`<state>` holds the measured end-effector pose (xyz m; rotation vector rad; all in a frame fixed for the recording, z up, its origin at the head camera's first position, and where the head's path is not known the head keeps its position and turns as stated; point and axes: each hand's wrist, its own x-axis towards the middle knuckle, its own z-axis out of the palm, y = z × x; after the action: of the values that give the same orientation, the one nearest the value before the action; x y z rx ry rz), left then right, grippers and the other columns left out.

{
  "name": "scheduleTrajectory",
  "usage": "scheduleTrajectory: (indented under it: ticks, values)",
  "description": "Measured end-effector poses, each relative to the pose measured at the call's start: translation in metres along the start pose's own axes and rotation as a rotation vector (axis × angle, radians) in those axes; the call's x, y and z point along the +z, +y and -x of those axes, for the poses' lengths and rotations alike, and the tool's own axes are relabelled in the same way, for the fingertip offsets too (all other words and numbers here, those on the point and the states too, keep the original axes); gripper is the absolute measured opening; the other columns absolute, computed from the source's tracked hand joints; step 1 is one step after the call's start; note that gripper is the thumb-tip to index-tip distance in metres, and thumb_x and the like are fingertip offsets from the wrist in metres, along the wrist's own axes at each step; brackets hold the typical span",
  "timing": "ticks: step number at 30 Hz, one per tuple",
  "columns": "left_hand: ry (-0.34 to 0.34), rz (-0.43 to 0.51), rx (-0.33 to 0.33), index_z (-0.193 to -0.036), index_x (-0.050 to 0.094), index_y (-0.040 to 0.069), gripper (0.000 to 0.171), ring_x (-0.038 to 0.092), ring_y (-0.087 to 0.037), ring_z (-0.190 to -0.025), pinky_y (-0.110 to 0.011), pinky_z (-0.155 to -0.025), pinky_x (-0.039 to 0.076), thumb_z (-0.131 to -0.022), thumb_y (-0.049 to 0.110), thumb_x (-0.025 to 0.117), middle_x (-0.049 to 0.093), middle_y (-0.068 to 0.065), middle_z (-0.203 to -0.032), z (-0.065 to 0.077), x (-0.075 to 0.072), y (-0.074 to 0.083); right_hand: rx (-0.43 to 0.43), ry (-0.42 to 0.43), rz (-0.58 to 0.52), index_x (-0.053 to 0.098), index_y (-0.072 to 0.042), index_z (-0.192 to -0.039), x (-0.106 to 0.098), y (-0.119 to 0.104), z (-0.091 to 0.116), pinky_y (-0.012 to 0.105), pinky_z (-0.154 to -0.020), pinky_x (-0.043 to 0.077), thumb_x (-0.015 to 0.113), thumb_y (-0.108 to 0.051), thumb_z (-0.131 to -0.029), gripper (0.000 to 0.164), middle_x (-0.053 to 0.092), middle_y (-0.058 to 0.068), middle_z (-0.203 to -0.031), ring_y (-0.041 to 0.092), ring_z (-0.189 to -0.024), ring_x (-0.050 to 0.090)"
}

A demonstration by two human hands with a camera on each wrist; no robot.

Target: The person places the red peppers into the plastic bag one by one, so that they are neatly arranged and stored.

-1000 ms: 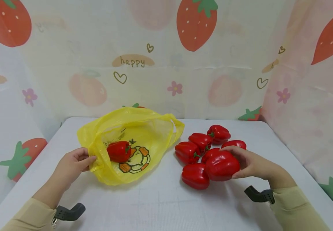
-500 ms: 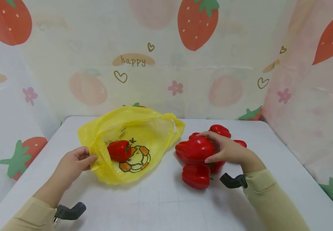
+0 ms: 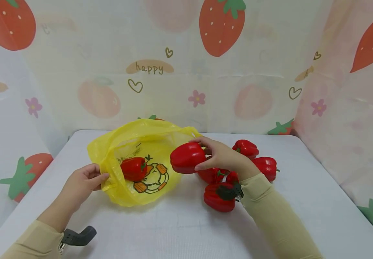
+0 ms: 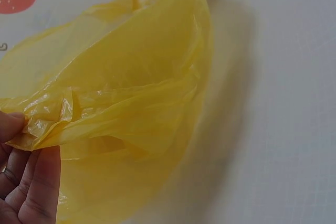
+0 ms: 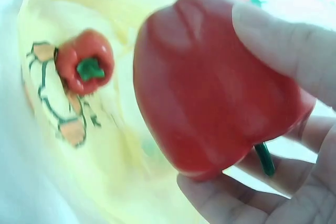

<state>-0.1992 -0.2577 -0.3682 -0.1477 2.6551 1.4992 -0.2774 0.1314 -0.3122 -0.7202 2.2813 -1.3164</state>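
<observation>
My left hand [image 3: 84, 181] pinches the left edge of the mouth of a yellow plastic bag [image 3: 141, 129] between thumb and fingers. The bag gapes toward me, with one red bell pepper [image 3: 133, 169] lying inside by a printed cartoon figure. My right hand [image 3: 220, 154] grips another red bell pepper [image 5: 210, 87] round its stem end, thumb on one side and fingers on the other. In the head view this pepper overlaps the right part of the bag's opening. The left wrist view shows crumpled yellow plastic [image 4: 50, 116] under the thumb.
Right of the bag, several red bell peppers lie in a loose group, partly hidden by the right forearm; a near one [image 3: 218, 198], a back one [image 3: 245, 148] and a right one [image 3: 266, 167] show. The white table [image 3: 160, 233] meets a strawberry-printed curtain [image 3: 180, 100] behind.
My right hand has lifted its bell pepper off the group and carried it left to the bag's opening. The left hand, the bag and the pepper inside stay where they were.
</observation>
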Motion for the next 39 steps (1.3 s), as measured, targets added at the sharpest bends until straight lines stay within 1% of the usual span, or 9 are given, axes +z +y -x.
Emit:
scheduleTrajectory:
  ticks: [4, 10, 15, 18, 22, 24, 32, 39]
  values:
    - [0.0, 0.003, 0.004, -0.11, 0.054, 0.005, 0.044, 0.061, -0.018, -0.089, -0.03, -0.079, 0.053, -0.087, 0.042, 0.058, 0.059, -0.011, -0.109, 0.0, 0.0, 0.0, -0.04, -0.001, 0.008, 0.044, -0.031, -0.125, 0.013, -0.008, -0.02, 0.038, -0.076, 0.054, 0.08, -0.028, -0.069, 0.067, 0.049, -0.001, -0.12, 0.024, -0.108, 0.051]
    - [0.002, 0.003, 0.008, -0.11, 0.054, 0.004, 0.044, 0.06, -0.018, -0.089, -0.029, -0.079, 0.053, -0.087, 0.042, 0.058, 0.059, -0.011, -0.108, 0.001, -0.002, 0.0, -0.032, 0.025, 0.05, 0.043, -0.029, -0.127, 0.031, -0.014, -0.044, 0.034, -0.075, 0.054, 0.08, -0.031, -0.068, 0.069, 0.05, -0.002, -0.119, 0.022, -0.106, 0.051]
    - [0.0, 0.014, 0.008, -0.11, 0.054, 0.004, 0.044, 0.061, -0.018, -0.089, -0.029, -0.078, 0.053, -0.087, 0.042, 0.058, 0.06, -0.011, -0.108, 0.002, -0.003, -0.001, -0.003, 0.062, 0.055, 0.044, -0.026, -0.127, 0.049, -0.016, -0.061, 0.032, -0.076, 0.053, 0.079, -0.03, -0.07, 0.067, 0.051, -0.001, -0.118, 0.021, -0.105, 0.051]
    - [0.003, 0.014, 0.012, -0.11, 0.054, 0.004, 0.044, 0.061, -0.018, -0.089, -0.029, -0.078, 0.053, -0.087, 0.041, 0.058, 0.059, -0.012, -0.108, 0.002, -0.004, -0.002, 0.048, 0.086, 0.028, 0.045, -0.027, -0.125, 0.059, -0.016, -0.07, 0.033, -0.077, 0.053, 0.08, -0.031, -0.069, 0.066, 0.051, -0.001, -0.118, 0.021, -0.106, 0.05]
    - [0.003, 0.012, 0.014, -0.11, 0.054, 0.004, 0.044, 0.061, -0.018, -0.089, -0.029, -0.079, 0.053, -0.087, 0.042, 0.058, 0.06, -0.011, -0.108, 0.002, -0.004, -0.002, 0.093, 0.107, 0.019, 0.046, -0.026, -0.123, 0.073, -0.014, -0.077, 0.034, -0.077, 0.052, 0.081, -0.032, -0.067, 0.066, 0.051, -0.001, -0.118, 0.021, -0.107, 0.048]
    - [-0.001, 0.017, 0.016, -0.11, 0.053, 0.004, 0.044, 0.061, -0.019, -0.089, -0.03, -0.079, 0.053, -0.087, 0.042, 0.058, 0.06, -0.011, -0.107, 0.002, -0.004, -0.003, 0.103, 0.112, 0.038, 0.046, -0.026, -0.123, 0.078, -0.012, -0.079, 0.033, -0.076, 0.052, 0.081, -0.033, -0.067, 0.067, 0.051, -0.001, -0.117, 0.02, -0.106, 0.048]
    - [-0.005, 0.025, 0.014, -0.11, 0.053, 0.004, 0.044, 0.061, -0.018, -0.089, -0.03, -0.079, 0.053, -0.087, 0.041, 0.058, 0.06, -0.011, -0.107, 0.002, -0.004, -0.003, 0.143, 0.09, 0.039, 0.044, -0.026, -0.126, 0.092, -0.003, -0.083, 0.033, -0.077, 0.052, 0.081, -0.036, -0.066, 0.071, 0.051, -0.002, -0.119, 0.019, -0.106, 0.047]
    - [-0.004, 0.023, 0.014, -0.11, 0.053, 0.003, 0.045, 0.062, -0.018, -0.088, -0.028, -0.078, 0.053, -0.087, 0.042, 0.058, 0.061, -0.011, -0.105, 0.003, -0.005, -0.004, 0.16, 0.073, 0.058, 0.044, -0.026, -0.124, 0.102, 0.001, -0.087, 0.032, -0.078, 0.051, 0.081, -0.037, -0.065, 0.071, 0.051, -0.003, -0.116, 0.017, -0.105, 0.048]
